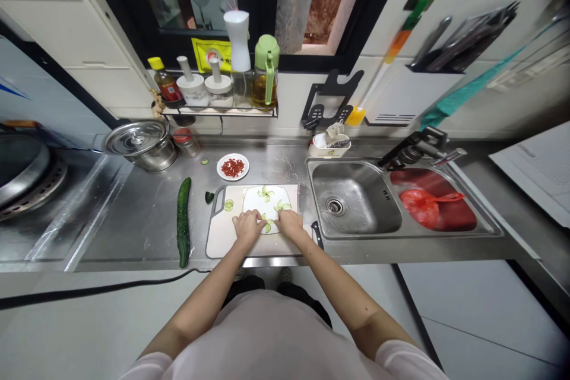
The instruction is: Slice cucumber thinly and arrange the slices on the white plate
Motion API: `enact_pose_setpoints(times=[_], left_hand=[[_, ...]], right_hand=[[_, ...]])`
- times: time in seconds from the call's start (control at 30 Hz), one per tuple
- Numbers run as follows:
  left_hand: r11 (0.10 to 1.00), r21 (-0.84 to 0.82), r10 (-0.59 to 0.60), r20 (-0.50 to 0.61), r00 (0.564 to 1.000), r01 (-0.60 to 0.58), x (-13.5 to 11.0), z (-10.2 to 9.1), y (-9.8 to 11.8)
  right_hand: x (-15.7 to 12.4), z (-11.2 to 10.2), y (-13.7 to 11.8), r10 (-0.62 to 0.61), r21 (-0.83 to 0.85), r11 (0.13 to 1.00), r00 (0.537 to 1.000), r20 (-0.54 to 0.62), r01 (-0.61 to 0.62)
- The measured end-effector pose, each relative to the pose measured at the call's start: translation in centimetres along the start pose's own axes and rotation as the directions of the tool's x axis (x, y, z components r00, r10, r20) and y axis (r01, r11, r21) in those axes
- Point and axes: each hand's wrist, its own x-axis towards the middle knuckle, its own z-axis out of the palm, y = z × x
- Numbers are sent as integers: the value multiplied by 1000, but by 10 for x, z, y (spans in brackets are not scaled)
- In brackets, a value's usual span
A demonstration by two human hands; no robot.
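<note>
A white plate (pixel 253 203) rests on a pale cutting board (pixel 220 237) with grey edges. Thin cucumber slices (pixel 266 192) lie in small fans on the plate. At its near edge, my left hand (pixel 249 227) is closed, thumb and fingers at the cucumber slices nearest me. From the other side my right hand (pixel 290 225) reaches the same cluster with its fingers drawn together; its fingertips are partly hidden. More slices (pixel 228 205) sit on the board's left part. Beside my right wrist is a knife (pixel 317 234), its black handle pointing toward me.
A whole cucumber (pixel 183 222) lies left of the board. Behind stands a small dish of chopped red pieces (pixel 233 167). The double sink (pixel 356 199) is at the right, with a red plastic bag (pixel 421 206). A lidded steel pot (pixel 141 145) and seasoning rack (pixel 218 110) stand behind.
</note>
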Motion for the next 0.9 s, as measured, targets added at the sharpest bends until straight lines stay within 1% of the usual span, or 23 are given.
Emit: enact_pose_setpoints(times=[0.27, 0.4, 0.53, 0.7, 0.9], left_hand=[[1000, 2, -12, 19, 1000, 12, 1, -1, 1], [1000, -11, -3, 7, 1000, 3, 0, -2, 1], [999, -43, 19, -26, 999, -20, -4, -4, 0], [994, -102, 29, -87, 996, -38, -13, -7, -4], [985, -174, -10, -145, 989, -16, -27, -9, -19]], right_hand=[[0, -2, 0, 5, -6, 1000, 1000, 3, -5], [-4, -3, 3, -10, 22, 1000, 999, -45, 11], [-16, -2, 9, -10, 99, 995, 992, -129, 23], [-36, 6, 23, 11, 234, 971, 971, -237, 47], [-54, 16, 49, 89, 385, 922, 945, -315, 41]])
